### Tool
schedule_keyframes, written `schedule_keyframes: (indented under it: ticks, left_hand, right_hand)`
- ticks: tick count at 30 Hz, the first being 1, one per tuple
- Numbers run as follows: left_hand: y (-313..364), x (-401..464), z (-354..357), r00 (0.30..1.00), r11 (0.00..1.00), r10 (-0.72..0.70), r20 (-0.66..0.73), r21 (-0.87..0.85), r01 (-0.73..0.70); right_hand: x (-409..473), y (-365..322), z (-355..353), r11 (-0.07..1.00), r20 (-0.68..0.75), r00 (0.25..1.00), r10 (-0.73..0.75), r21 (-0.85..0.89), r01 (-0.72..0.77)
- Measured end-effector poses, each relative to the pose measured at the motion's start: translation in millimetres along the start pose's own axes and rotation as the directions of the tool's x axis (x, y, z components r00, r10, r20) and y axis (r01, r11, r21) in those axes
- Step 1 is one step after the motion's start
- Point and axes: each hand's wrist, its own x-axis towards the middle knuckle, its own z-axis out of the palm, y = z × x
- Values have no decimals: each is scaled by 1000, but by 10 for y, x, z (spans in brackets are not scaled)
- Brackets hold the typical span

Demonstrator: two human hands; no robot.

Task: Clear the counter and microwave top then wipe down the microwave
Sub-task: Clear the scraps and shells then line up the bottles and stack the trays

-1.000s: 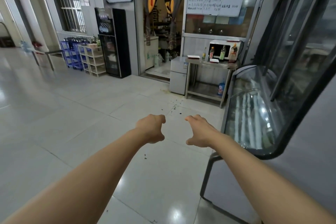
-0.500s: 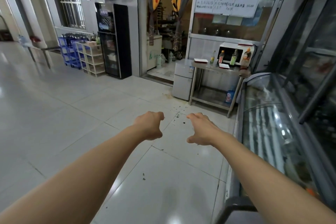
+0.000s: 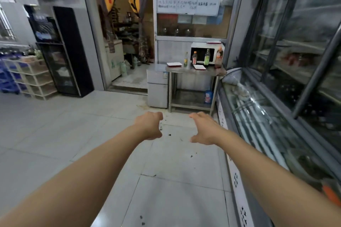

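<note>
A white microwave (image 3: 212, 46) stands at the back of a steel counter (image 3: 212, 72) far ahead, with a flat red-rimmed item (image 3: 213, 42) on its top. Several bottles (image 3: 206, 57) stand in front of it, and two white red-rimmed trays (image 3: 174, 64) lie on the counter. My left hand (image 3: 149, 125) and my right hand (image 3: 203, 128) are stretched out over the floor, well short of the counter. Both hang with loosely curled fingers and hold nothing.
A glass display freezer (image 3: 267, 120) runs along the right. A small grey fridge (image 3: 157, 88) stands left of the counter, beside an open doorway. A blue packet (image 3: 208, 96) sits on the counter's lower shelf. A black cabinet (image 3: 64, 51) and crates stand at left.
I have moved forward across the tiled floor; the counter and microwave are nearer and larger. Both hands stay held out in front, empty, in the same pose.
</note>
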Motion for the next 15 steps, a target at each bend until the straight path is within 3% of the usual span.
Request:
schedule_keyframes:
  ticks: [7,15]
  left_hand:
    - [-273,966,32,996,997,75,43,-26,-74]
    - [-192,2381,47,994,995,92,53,-33,-90]
  right_hand:
    - [796,165,27,995,17,995,103,-7,-103]
    - [2120,714,-123,995,6,995,98,12,-98]
